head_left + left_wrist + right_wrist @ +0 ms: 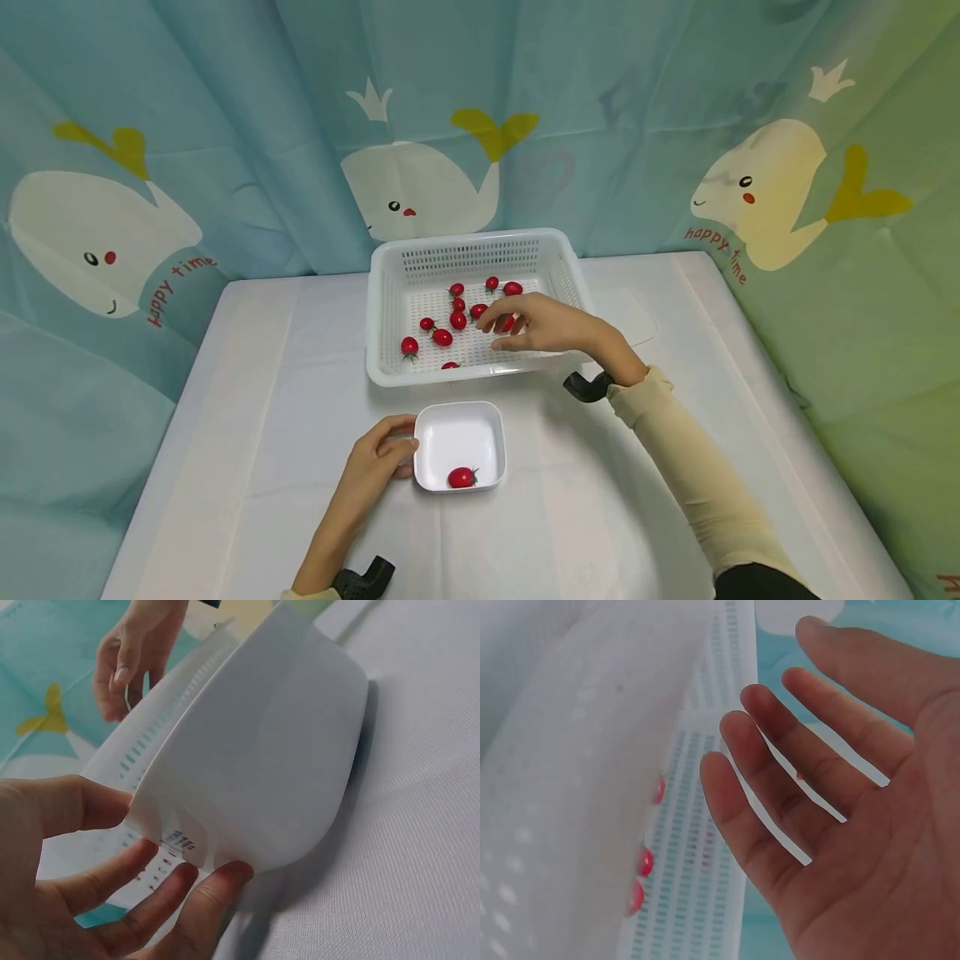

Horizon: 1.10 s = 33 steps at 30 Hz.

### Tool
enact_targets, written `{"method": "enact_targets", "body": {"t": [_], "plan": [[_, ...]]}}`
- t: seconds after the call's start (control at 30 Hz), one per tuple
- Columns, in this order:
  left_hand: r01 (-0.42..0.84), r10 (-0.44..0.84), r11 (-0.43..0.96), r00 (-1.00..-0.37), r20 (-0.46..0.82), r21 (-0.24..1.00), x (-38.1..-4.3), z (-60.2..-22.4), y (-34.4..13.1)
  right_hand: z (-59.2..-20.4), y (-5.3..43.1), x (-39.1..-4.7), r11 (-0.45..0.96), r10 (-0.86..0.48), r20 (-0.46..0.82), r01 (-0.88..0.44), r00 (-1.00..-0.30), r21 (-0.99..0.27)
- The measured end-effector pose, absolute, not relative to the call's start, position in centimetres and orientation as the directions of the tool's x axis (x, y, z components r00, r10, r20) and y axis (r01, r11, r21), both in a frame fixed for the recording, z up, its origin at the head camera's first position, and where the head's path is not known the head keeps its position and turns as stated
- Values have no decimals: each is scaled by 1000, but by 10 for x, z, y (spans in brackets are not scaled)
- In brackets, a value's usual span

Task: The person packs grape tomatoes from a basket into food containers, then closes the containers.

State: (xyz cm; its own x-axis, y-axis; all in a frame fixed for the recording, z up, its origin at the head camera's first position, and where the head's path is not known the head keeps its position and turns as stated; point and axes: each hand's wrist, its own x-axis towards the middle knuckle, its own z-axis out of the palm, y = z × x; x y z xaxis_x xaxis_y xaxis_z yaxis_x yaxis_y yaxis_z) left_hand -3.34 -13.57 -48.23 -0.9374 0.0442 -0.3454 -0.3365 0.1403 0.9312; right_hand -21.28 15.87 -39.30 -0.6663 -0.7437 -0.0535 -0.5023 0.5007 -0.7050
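The left hand point(381, 454) grips the edge of a white dish point(453, 437) with one tomato point(462, 477) inside; the right hand point(547, 323), fingers apart, hovers over more tomatoes point(442, 337) in a slotted basket point(442, 379). The basket's near wall stands between these and the dish, a whale-print curtain point(300, 125) just behind.

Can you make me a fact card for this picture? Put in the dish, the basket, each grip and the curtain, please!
Small white dish: one red tomato inside
White basket: behind the dish, full of little holes, several more tomatoes inside
Left grip: touching the dish's left side
Right grip: over the basket, palm bare
Curtain: blue and green, white whales, "happy time" words
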Motion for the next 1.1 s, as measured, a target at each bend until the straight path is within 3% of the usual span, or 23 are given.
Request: {"method": "enact_targets", "body": {"t": [0.4, 0.73, 1.1], "plan": [[-339, 39, 136, -937, -347, 931, -39, -484, -132, -390, 174, -252, 619, -699, -227, -415, -678, -666], [-339, 38, 132, -937, -347, 931, -40, -485, -131, -400, 178, -273, 762, -601, -364, -373, -712, -529], [-338, 37, 133, -938, -346, 932, -40, -485, -130, -407, 177, -283, 850, -513, -508, -329, -691, -412]]}}
